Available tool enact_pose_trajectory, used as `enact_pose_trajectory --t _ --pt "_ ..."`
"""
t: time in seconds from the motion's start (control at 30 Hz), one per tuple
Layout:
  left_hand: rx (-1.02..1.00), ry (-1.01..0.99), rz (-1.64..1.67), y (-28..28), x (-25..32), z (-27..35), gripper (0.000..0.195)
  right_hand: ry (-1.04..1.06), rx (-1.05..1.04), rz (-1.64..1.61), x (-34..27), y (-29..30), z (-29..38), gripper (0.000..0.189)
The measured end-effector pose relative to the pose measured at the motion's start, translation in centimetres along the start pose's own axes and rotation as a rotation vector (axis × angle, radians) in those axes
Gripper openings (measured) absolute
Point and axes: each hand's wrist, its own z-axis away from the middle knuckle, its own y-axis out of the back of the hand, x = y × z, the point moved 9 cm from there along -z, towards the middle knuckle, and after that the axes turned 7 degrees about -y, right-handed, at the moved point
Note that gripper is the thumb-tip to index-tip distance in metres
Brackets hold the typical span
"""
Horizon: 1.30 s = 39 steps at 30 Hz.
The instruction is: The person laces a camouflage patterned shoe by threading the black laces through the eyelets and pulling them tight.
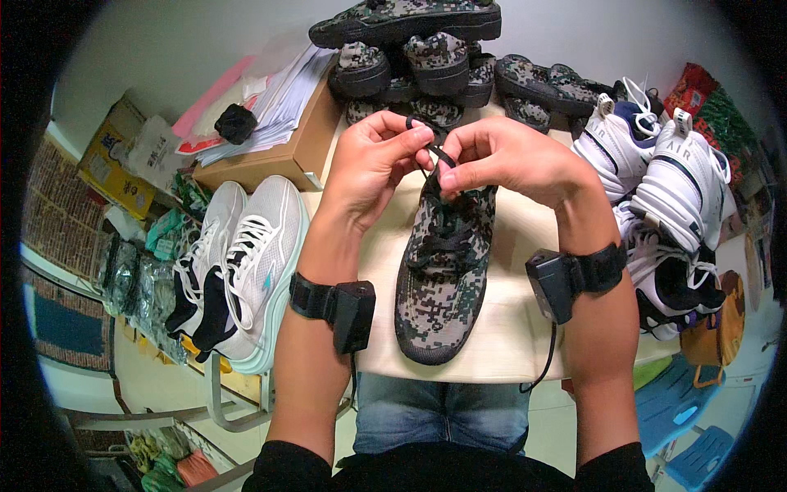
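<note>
A camouflage canvas shoe (446, 270) with a dark rubber sole lies on the pale wooden table (381, 332), its toe towards me. Above its heel end, my left hand (384, 160) pinches a black shoelace (440, 155) between thumb and fingers. Close beside it, my right hand (501, 157) grips another part of the black lace with thumb and forefinger. The lace loops between both hands. Part of the shoe's opening is hidden behind my fingers. Each forearm wears a black strap with a small black box.
More camouflage shoes (436, 61) are stacked at the back. Grey-white sneakers (261, 246) stand at the left, near a cardboard box (307, 135) bearing papers (283, 98). White sneakers (670, 178) are piled at the right, with a blue plastic chair (676, 406) below.
</note>
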Motion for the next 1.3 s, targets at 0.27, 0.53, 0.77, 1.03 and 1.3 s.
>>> enact_pose_trajectory --t 0.27,0.53,0.77,1.03,1.3 --pt "0.002 0.001 0.003 -0.3 -0.2 -0.1 0.008 -0.033 0.112 -0.13 0.1 1.6 0.4 0.019" --pt "-0.007 0.039 -0.005 -0.1 -0.7 0.0 0.008 0.143 0.022 -0.095 -1.8 1.2 0.9 0.025" --pt "0.015 0.107 0.054 0.2 -1.2 0.0 0.01 0.172 0.23 0.491 -3.0 1.6 1.3 0.019" --pt "-0.049 0.062 0.112 -0.6 -0.8 0.0 0.014 0.418 0.269 0.254 -4.8 3.0 1.8 0.014" --pt "-0.153 0.016 0.417 -1.7 0.7 0.3 0.03 0.305 0.296 -0.398 -4.2 3.7 4.0 0.02"
